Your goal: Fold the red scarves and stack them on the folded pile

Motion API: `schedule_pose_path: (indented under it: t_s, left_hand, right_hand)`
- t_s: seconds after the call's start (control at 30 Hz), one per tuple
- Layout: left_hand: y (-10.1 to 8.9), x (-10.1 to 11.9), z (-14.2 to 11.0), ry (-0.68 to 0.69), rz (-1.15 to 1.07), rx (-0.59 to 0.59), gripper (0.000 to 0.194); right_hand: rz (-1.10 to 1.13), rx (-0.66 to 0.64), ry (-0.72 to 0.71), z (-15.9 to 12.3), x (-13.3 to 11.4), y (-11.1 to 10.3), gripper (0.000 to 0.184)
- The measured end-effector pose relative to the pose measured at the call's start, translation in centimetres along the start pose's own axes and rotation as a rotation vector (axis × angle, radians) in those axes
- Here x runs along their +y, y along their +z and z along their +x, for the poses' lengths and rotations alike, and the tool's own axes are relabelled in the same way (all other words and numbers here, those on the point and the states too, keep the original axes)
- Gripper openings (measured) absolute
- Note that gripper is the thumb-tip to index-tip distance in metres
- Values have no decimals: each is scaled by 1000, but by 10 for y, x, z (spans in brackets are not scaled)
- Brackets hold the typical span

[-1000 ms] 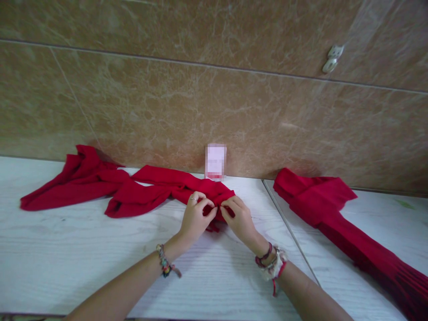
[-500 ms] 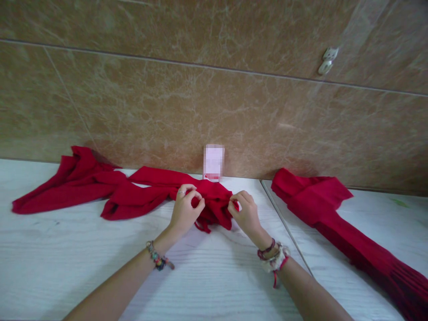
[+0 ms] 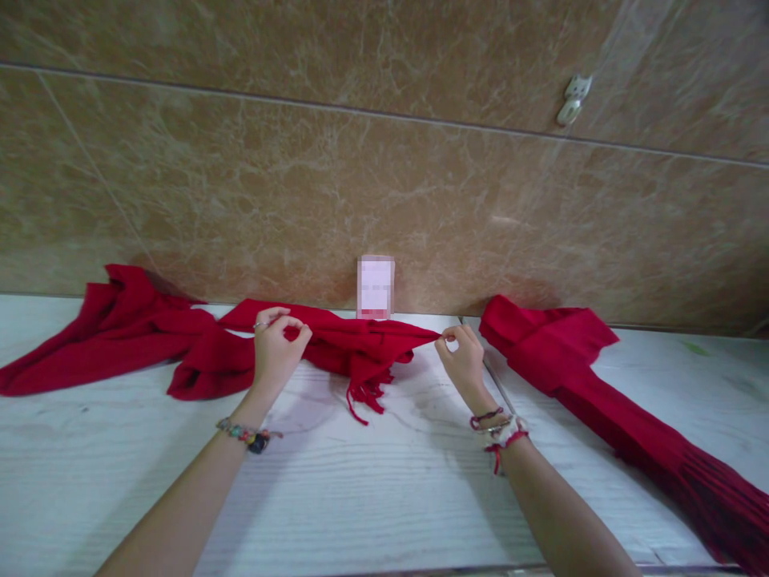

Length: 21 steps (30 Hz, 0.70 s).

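Note:
A red fringed scarf (image 3: 354, 340) lies bunched and folded across the white surface. My right hand (image 3: 462, 357) pinches one corner of it between thumb and fingertip, drawing the cloth into a taut point. My left hand (image 3: 276, 344), with a ring on one finger, is closed in a pinch on the same scarf's upper part; the exact grip is partly hidden. Between the hands the fabric is stretched, and loose fringe hangs toward me below it. The scarf's left portion trails off in crumpled folds toward the left edge.
Another red fringed cloth (image 3: 577, 373) lies folded at the right. A small pale card (image 3: 376, 287), blurred out, leans against the brown marbled wall (image 3: 300, 192). A white cat-shaped fixture (image 3: 573, 100) is on the wall. The white surface (image 3: 336, 497) has a seam near my right hand.
My hands have moved apart, the left one leftward and the right one slightly rightward. The scarf between them has been pulled out wider, and its fringe now shows more.

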<state>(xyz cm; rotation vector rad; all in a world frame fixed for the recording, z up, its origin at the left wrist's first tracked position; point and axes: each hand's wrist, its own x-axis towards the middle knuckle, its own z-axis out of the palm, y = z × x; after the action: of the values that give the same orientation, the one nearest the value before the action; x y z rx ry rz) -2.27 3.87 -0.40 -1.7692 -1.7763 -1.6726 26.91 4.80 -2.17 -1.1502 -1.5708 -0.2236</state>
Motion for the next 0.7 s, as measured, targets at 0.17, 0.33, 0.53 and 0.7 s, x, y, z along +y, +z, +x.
schedule_pose_path:
  t_s: [0.17, 0.33, 0.53, 0.7]
  left_hand:
    - [-13, -25, 16, -35, 74, 119, 11]
    - [-14, -40, 17, -44, 133, 145, 11]
    - [2, -44, 6, 12, 169, -84, 10]
    - [-2, -34, 6, 162, 191, -101, 10]
  right_hand:
    - [-83, 107, 135, 8, 22, -9, 9]
    - [-111, 140, 235, 7, 37, -7, 8]
    - [-150, -131, 113, -6, 36, 6, 8]
    - [-145, -106, -95, -4, 6, -2, 16]
